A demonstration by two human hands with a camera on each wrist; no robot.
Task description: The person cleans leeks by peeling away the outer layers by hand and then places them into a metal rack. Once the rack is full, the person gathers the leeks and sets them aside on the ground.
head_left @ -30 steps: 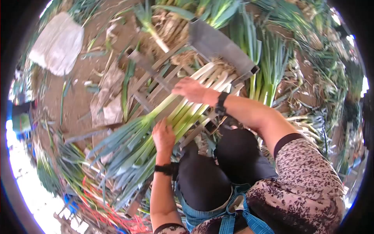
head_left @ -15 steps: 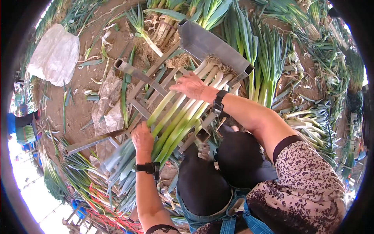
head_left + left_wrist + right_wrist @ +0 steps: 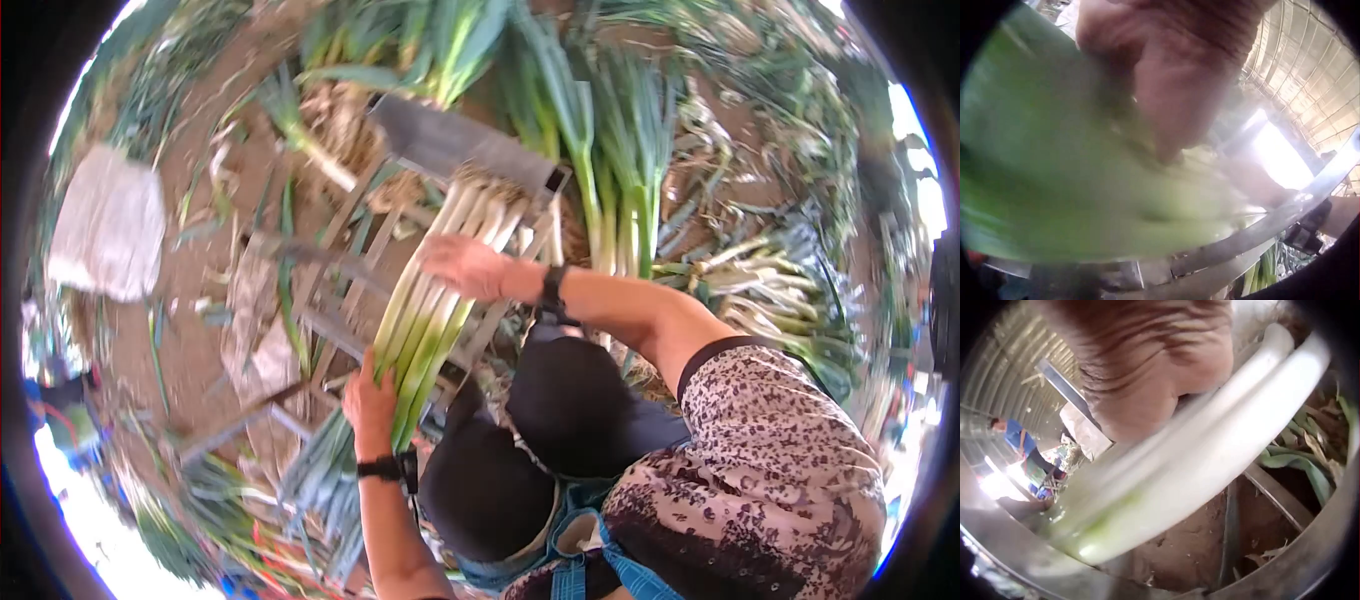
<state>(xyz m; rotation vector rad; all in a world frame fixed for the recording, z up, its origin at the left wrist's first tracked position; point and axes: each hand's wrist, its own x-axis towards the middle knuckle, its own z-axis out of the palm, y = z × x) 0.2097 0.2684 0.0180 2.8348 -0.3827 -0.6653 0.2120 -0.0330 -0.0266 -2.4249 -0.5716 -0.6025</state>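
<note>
In the head view several leeks (image 3: 430, 330) lie side by side, white stems up and green leaves down, across a metal frame. Their rooty ends meet a grey metal plate (image 3: 455, 140). My right hand (image 3: 465, 268) lies over the white stems, fingers bent over their left side. Lower down, my left hand (image 3: 370, 405) grips the green part at its left edge. The left wrist view has the left hand (image 3: 1175, 69) against blurred green leaves (image 3: 1041, 150). White stems (image 3: 1210, 450) pass under the right hand (image 3: 1147, 381) in the right wrist view; its fingertips are hidden.
Standing leeks (image 3: 630, 150) are behind the plate, and a loose leek (image 3: 320, 155) lies at its left. More leeks (image 3: 775, 300) are piled at the right. A white sack (image 3: 108, 225) lies on the dirt ground. A person in blue (image 3: 1016, 436) stands in the distance.
The leeks have swung from slanting to more upright and lie closer together. My left hand has slid along the leaves, and the right hand has moved down the stems. The head view has shifted.
</note>
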